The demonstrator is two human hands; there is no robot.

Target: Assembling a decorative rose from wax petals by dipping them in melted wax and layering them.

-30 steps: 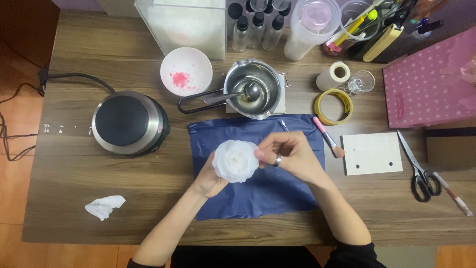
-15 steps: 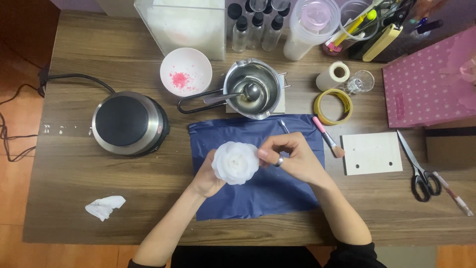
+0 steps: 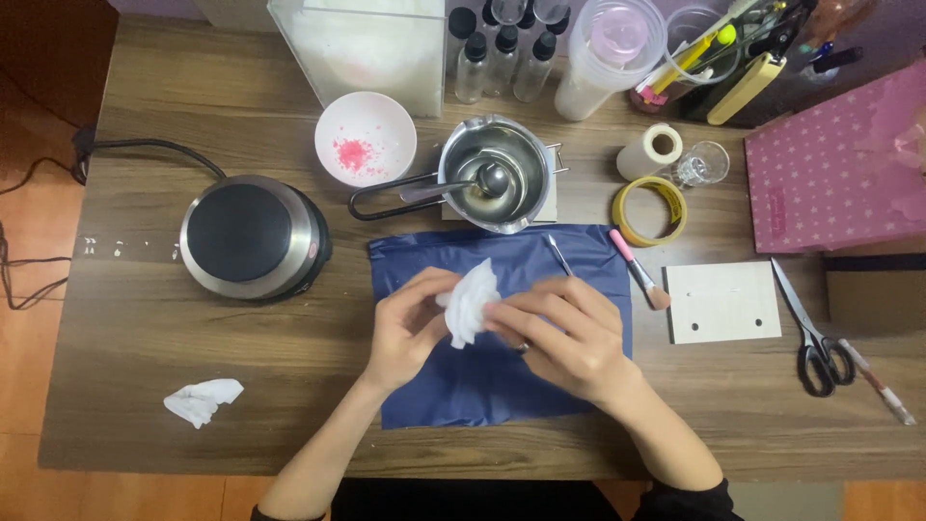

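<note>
- Both hands meet over the blue sheet [image 3: 482, 386] at the middle of the table [image 3: 145, 338].
- White flower-shaped piece [image 3: 470, 304] sits between the two hands, turned on edge; its long axis runs roughly near-to-far, tilted a bit right at the top.
- Left hand [image 3: 410, 328]: fingers curled narrow, pinching the piece from its left side.
- Right hand [image 3: 564, 333]: fingertips closed on the piece's right edge; ring on one finger. Whether it also grips a small tool, cannot tell.
- Both hands touch the piece; neither is clearly nearer.
- Thin metal tool [image 3: 558, 256] lies on the sheet just beyond the right hand, apart from it.
- Counts: one hot plate [image 3: 253, 234], one metal pot [image 3: 497, 174] with one spoon [image 3: 473, 183] in it, one white bowl [image 3: 366, 138] with pink bits, one pink brush [image 3: 637, 268], two tape rolls [image 3: 651, 209], one white board [image 3: 723, 302], one pair of scissors [image 3: 815, 333], one crumpled tissue [image 3: 201, 399].
- Small bottles [image 3: 502, 53] at the far edge: at least four, some cut off by the frame.
</note>
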